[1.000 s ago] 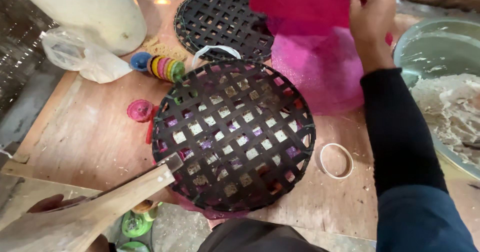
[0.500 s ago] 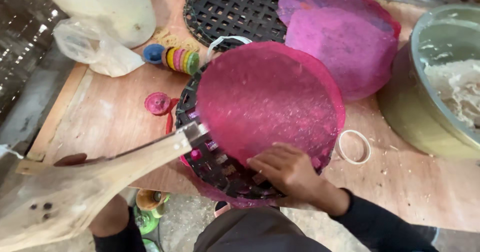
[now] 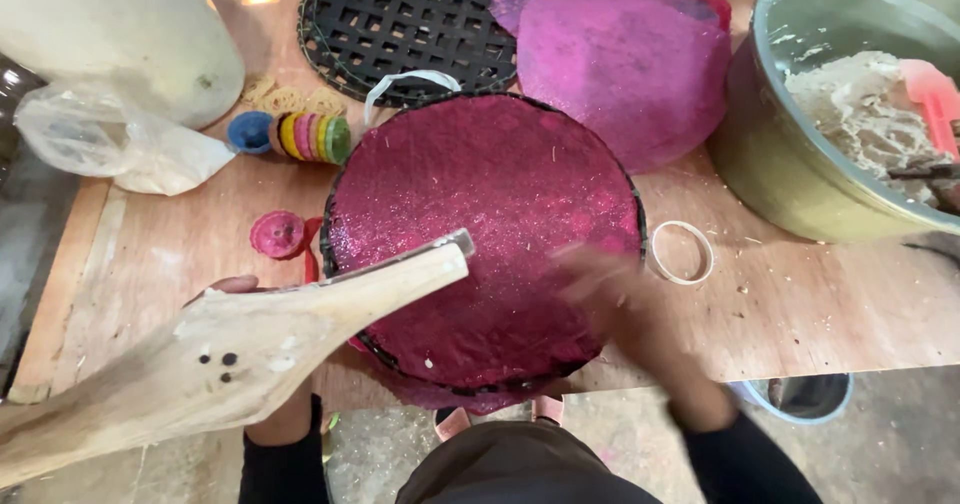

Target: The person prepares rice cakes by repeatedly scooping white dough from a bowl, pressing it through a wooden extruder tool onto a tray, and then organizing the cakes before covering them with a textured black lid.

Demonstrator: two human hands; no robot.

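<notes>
- One magenta sheet (image 3: 490, 234), wet and glittery, lies spread flat over one round black lattice tray (image 3: 335, 214), right in the middle of the wooden counter (image 3: 800, 304); only the tray's dark rim peeks out around it.
- Right hand (image 3: 610, 284) is a blur over the sheet's lower right edge; cannot tell whether it is clenched or flat, or whether it touches.
- Left hand (image 3: 235, 289) is wrapped around one big pale wooden paddle (image 3: 250, 349), mostly hidden behind it, thumb tip showing above; the paddle's metal-edged tip rests on the sheet.
- Behind the tray: a second black lattice tray (image 3: 400, 24), bare, lying flat.
- Just right of that, two more magenta sheets (image 3: 620, 64), stacked and overlapping.
- Far right: one large metal bowl (image 3: 770, 154) with pale pulp inside and one pink scraper (image 3: 935, 99) leaning in it.
- Two white rings on the counter: one ring (image 3: 680, 252) beside the sheet's right edge, one band (image 3: 410, 82) between the two trays.
- Left side: one row of coloured discs (image 3: 305, 136), one small pink disc (image 3: 278, 234), one clear plastic bag (image 3: 110, 139), one large whitish container (image 3: 120, 29).
</notes>
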